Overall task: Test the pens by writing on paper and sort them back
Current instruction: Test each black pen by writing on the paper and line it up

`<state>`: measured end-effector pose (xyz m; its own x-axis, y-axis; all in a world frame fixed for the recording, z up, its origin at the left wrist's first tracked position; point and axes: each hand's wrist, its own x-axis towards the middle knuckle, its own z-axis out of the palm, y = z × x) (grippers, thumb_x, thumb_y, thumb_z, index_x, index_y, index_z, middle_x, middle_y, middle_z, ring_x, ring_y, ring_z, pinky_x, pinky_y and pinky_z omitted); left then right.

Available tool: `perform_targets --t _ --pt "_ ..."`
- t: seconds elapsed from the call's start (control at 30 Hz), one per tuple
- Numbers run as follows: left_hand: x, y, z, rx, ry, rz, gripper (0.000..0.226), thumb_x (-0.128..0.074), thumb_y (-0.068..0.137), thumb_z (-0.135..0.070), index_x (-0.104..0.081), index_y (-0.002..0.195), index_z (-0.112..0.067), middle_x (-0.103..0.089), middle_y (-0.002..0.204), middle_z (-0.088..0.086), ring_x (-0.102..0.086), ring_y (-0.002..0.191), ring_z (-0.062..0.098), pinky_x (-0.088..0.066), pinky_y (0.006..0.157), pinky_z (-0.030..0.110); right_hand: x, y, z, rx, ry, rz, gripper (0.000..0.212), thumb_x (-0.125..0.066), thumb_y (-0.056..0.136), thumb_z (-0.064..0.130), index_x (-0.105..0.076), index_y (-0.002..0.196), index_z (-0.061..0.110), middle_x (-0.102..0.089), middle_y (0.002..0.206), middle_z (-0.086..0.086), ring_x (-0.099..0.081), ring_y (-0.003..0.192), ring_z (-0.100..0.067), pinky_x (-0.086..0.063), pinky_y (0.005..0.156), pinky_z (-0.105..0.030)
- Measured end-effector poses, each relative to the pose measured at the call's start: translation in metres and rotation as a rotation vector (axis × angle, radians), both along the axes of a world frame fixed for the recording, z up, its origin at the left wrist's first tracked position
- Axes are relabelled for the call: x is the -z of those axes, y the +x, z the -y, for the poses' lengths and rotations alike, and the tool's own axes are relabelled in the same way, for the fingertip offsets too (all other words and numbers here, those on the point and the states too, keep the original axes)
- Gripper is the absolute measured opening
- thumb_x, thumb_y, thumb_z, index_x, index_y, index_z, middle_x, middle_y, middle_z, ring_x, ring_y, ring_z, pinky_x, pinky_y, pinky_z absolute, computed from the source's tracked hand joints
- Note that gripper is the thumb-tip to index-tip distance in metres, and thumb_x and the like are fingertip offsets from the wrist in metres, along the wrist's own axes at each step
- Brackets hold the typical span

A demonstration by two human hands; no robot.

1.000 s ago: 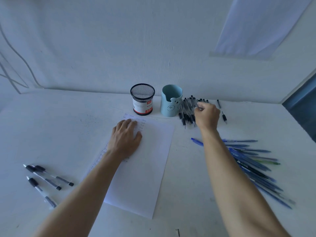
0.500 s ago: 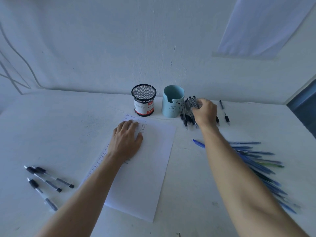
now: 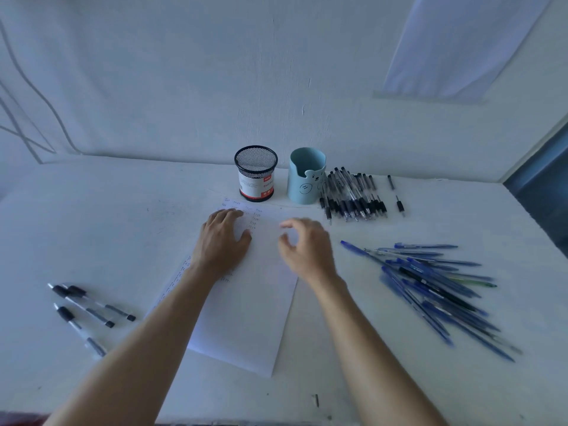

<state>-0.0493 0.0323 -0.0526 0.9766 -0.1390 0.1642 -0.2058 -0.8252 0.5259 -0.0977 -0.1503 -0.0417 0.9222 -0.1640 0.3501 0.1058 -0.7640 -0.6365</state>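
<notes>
The white paper sheet (image 3: 246, 315) was pressed flat by the left hand (image 3: 222, 241), fingers spread. The right hand (image 3: 307, 250) (blurred) was curled above it, and any pinch could not be told. The black-gripped clear pens (image 3: 350, 195) lay at its one o'clock, apart.

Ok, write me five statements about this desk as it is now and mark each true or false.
1. The left hand lies flat on the paper. True.
2. The mesh cup stands right of the blue cup. False: it stands left of it.
3. The black pens are inside the blue cup. False: they lie on the table, right of that cup.
4. The blue pens lie in a pile right of the paper. True.
5. Left of the paper lie three pens. True.
</notes>
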Motion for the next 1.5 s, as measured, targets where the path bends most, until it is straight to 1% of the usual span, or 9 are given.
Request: perform_targets --t 0.17,0.3,0.5,0.63,0.8,1.07,1.23,1.4,1.5 --pt "-0.013 -0.011 -0.004 -0.175 -0.275 0.133 0.025 -0.059 0.09 -0.009 -0.07 0.112 -0.013 -0.071 0.116 0.001 -0.063 0.109 0.023 -0.041 0.088 0.024 0.019 -0.032 -0.033 -0.148 -0.329 -0.323 0.067 -0.029 0.083 0.056 -0.05 0.142 0.032 -0.037 0.157 -0.004 -0.024 0.148 -0.028 -0.011 0.119 -0.051" --pt "-0.023 -0.029 -0.02 -0.206 -0.484 0.275 0.025 -0.055 0.085 -0.004 -0.071 0.088 -0.022 -0.071 0.092 -0.014 -0.063 0.086 -0.009 -0.039 0.071 0.003 0.017 -0.034 -0.032 -0.178 -0.405 -0.386 0.072 -0.021 0.085 0.058 -0.031 0.152 0.035 -0.018 0.165 -0.003 -0.008 0.152 -0.025 0.001 0.121 -0.049" --pt "-0.031 -0.051 -0.063 -0.051 -0.263 0.071 0.022 -0.062 0.088 -0.007 -0.075 0.086 -0.024 -0.071 0.09 -0.018 -0.057 0.067 -0.01 -0.039 0.064 0.009 0.019 -0.035 -0.033 -0.22 -0.476 -0.366 0.086 -0.002 0.076 0.065 -0.028 0.153 0.038 -0.014 0.166 0.0 -0.006 0.153 -0.024 0.003 0.121 -0.049" --pt "-0.037 -0.072 -0.114 0.145 0.008 -0.09 0.023 -0.069 0.083 -0.017 -0.068 0.085 -0.041 -0.065 0.089 -0.021 -0.056 0.086 -0.007 -0.041 0.079 0.017 0.018 -0.038 -0.032 -0.236 -0.482 -0.347 0.086 -0.005 0.074 0.068 -0.03 0.152 0.041 -0.013 0.166 0.001 -0.006 0.153 -0.022 0.003 0.121 -0.047" --pt "-0.04 -0.097 -0.166 0.008 0.222 -0.31 0.033 -0.065 0.074 -0.029 -0.054 0.103 -0.039 -0.054 0.106 -0.014 -0.044 0.108 0.013 -0.026 0.089 0.037 0.019 -0.039 -0.033 -0.224 -0.458 -0.303 0.084 -0.01 0.074 0.066 -0.036 0.15 0.039 -0.022 0.164 -0.002 -0.012 0.152 -0.023 -0.003 0.12 -0.047" --pt "-0.039 -0.114 -0.178 -0.101 0.33 -0.211 0.015 -0.065 0.091 -0.032 -0.059 0.097 -0.044 -0.056 0.112 -0.013 -0.047 0.119 0.017 -0.02 0.087 0.035 0.019 -0.039 -0.033 -0.21 -0.461 -0.314 0.079 -0.015 0.078 0.064 -0.036 0.149 0.039 -0.021 0.164 0.0 -0.012 0.152 -0.021 -0.003 0.12 -0.045" --pt "-0.034 -0.106 -0.169 -0.019 0.106 0.022 0.017 -0.065 0.095 -0.02 -0.063 0.111 -0.019 -0.066 0.121 0.001 -0.054 0.125 0.027 -0.031 0.101 0.042 0.019 -0.038 -0.033 -0.209 -0.458 -0.339 0.074 -0.021 0.081 0.063 -0.034 0.15 0.041 -0.018 0.165 0.001 -0.008 0.152 -0.02 0.0 0.12 -0.045" --pt "-0.051 -0.099 -0.133 0.009 -0.273 0.217 0.015 -0.052 0.102 -0.024 -0.048 0.116 -0.024 -0.067 0.092 -0.007 -0.067 0.086 0.015 -0.05 0.077 0.033 0.02 -0.039 -0.033 -0.206 -0.449 -0.323 0.086 -0.011 0.072 0.071 -0.036 0.148 0.04 -0.017 0.165 0.0 -0.007 0.153 -0.021 0.0 0.121 -0.045" --pt "-0.062 -0.093 -0.108 -0.012 -0.54 0.145 0.023 -0.038 0.099 -0.054 -0.054 0.102 -0.039 -0.048 0.063 -0.011 -0.042 0.054 0.011 -0.036 0.055 0.029 0.02 -0.039 -0.033 -0.19 -0.419 -0.307 0.085 -0.014 0.071 0.074 -0.04 0.144 0.039 -0.02 0.164 0.002 -0.009 0.152 -0.02 -0.001 0.121 -0.045"
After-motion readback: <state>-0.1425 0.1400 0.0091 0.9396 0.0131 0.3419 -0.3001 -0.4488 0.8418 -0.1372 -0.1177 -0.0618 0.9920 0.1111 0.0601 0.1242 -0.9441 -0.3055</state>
